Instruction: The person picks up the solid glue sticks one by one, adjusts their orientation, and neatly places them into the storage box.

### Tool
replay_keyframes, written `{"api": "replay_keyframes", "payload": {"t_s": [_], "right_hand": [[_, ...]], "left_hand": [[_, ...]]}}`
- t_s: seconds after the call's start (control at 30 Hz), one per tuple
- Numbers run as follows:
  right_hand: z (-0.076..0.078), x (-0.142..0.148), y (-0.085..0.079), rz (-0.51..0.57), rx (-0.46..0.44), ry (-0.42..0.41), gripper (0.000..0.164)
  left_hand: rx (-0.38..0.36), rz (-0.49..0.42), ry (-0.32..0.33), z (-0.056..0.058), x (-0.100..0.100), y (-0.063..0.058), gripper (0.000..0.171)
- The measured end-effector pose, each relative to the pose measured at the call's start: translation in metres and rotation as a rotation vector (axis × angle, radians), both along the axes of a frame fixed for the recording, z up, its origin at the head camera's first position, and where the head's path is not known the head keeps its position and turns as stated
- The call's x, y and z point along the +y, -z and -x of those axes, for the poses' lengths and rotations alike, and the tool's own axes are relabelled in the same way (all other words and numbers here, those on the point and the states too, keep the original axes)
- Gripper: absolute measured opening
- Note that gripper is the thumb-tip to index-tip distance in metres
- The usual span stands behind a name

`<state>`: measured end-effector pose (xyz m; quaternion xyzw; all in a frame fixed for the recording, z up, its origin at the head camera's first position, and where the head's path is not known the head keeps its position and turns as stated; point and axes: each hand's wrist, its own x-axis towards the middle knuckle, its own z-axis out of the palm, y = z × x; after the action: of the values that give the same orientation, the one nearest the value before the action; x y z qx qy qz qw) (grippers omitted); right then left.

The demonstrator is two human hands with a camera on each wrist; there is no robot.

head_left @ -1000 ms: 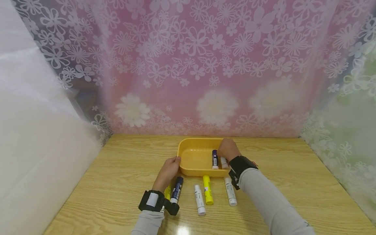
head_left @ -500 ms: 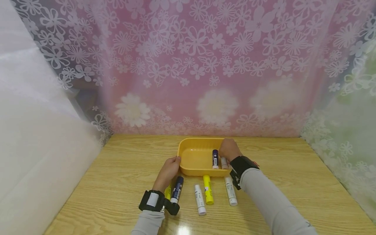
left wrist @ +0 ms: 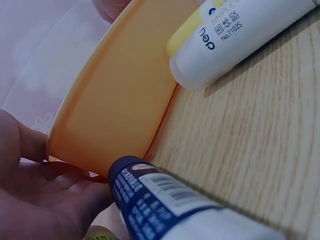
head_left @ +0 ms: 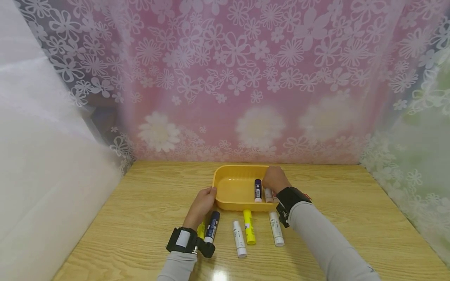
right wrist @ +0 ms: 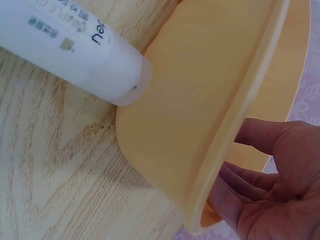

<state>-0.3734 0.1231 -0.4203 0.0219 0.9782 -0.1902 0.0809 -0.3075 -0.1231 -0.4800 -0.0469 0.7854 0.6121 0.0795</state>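
Observation:
My left hand (head_left: pixel 203 202) grips the left rim of a yellow plastic tray (head_left: pixel 232 207), thumb above and fingers against the outer wall. Reaching over the right end, my right hand (head_left: pixel 275 178) has its fingers curled down inside the tray. A white glue stick (head_left: pixel 268 195) comes out from under these fingers; the fingertips are hidden by the hand and, in the right wrist view, by the rim. Left of it in the tray lies a dark blue glue stick (head_left: pixel 258 190). Another dark blue glue stick (left wrist: pixel 165 200) lies close to my left hand, outside the tray.
In front of the tray on the wooden table (head_left: pixel 140 242) lie a white glue stick (head_left: pixel 239 239), a yellow one (head_left: pixel 249 227) and a second white one (head_left: pixel 276 229). My left wrist partly covers another yellow glue stick (head_left: pixel 200 230). A flowered curtain (head_left: pixel 218 117) hangs behind.
My right hand has shifted slightly to the right inside the tray, and more of the sticks beneath it shows. The left hand and the tray hold still.

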Motion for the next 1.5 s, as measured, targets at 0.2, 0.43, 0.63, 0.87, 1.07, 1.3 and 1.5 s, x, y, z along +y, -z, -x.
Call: {"api": "replay_keyframes", "payload": {"t_s": [0.2, 0.43, 0.63, 0.87, 1.07, 1.3, 1.5], "right_hand": [[0.0009, 0.0002, -0.0001, 0.000, -0.011, 0.009, 0.012], [0.0005, 0.0024, 0.0015, -0.015, 0.007, -0.022, 0.009], [0.0035, 0.0032, 0.0028, -0.012, -0.019, -0.015, 0.010], [0.0060, 0.0045, 0.0029, -0.012, -0.008, -0.035, 0.013], [0.0042, 0.0042, 0.0022, -0.017, 0.006, -0.058, 0.016], [0.0047, 0.0040, 0.0035, 0.008, -0.017, -0.034, 0.013], [0.0048, 0.0034, 0.0027, 0.022, -0.035, -0.023, 0.011]], "left_hand": [[0.002, 0.005, -0.001, -0.0001, -0.0003, -0.0002, 0.052], [0.012, 0.008, -0.004, -0.0002, 0.0005, -0.0004, 0.051], [0.015, 0.010, -0.010, 0.0000, 0.0013, -0.0003, 0.050], [0.015, 0.000, -0.002, -0.0018, 0.0017, -0.0019, 0.051], [0.016, 0.001, -0.002, -0.0029, 0.0015, -0.0025, 0.051], [0.012, 0.007, -0.010, -0.0019, 0.0013, -0.0022, 0.050], [0.009, 0.004, -0.020, -0.0015, 0.0018, -0.0028, 0.050]]}}
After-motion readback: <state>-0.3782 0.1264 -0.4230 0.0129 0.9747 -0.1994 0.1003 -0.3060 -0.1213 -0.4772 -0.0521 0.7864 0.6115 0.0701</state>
